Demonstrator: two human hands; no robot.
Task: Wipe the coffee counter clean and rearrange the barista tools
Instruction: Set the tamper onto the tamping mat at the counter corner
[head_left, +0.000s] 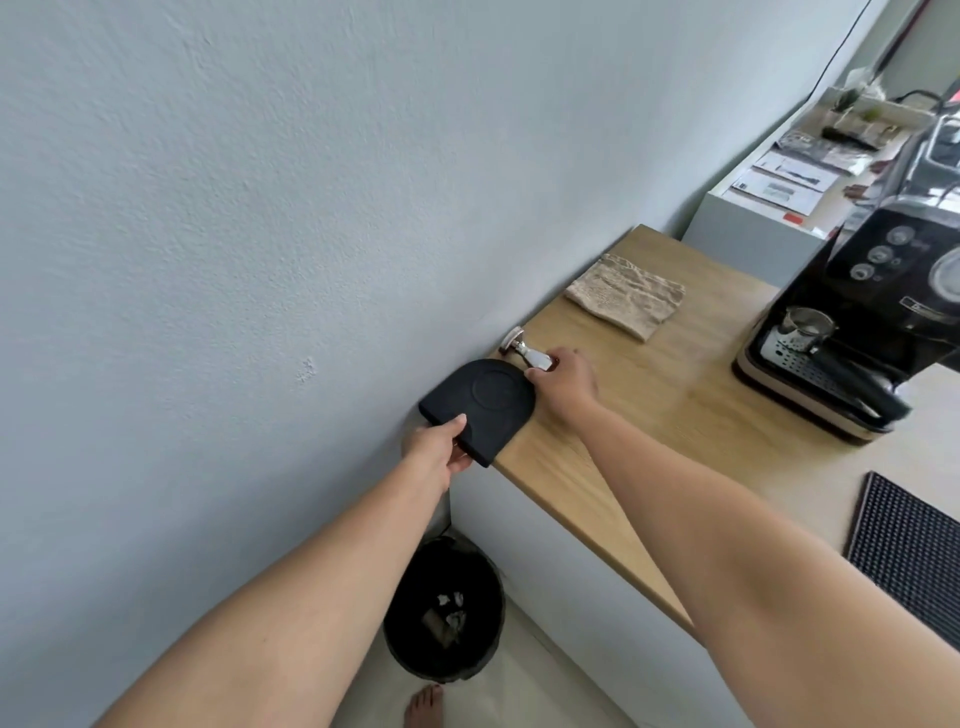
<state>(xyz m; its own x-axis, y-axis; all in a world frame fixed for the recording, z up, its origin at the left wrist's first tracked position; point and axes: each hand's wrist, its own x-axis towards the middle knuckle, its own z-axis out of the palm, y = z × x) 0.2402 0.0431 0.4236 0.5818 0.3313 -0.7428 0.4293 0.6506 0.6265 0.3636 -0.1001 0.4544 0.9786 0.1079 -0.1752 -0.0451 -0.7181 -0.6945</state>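
The left hand has its grip closed on the near edge of the black tamping mat, thumb on top and fingers beneath; the mat sits at the corner of the wooden tabletop against the grey wall, its near edge overhanging the end of the tabletop. The right hand rests on the tabletop just beyond the mat, its fingers closed around the handle of a metal tamper, which lies on its side with its round base toward the wall. A folded beige cloth lies flat further along the tabletop, near the wall and well apart from both hands. A black espresso machine stands at the right side, with a portafilter resting on its perforated drip tray. A black ribbed bar mat lies at the right edge of the view, on the lighter surface adjoining the wood. Below the end of the tabletop, on the floor, stands a black waste bin containing crumpled scraps. A bare foot shows at the bottom of the view. Beyond the tabletop, a white cabinet carries papers and small items too blurred to identify.
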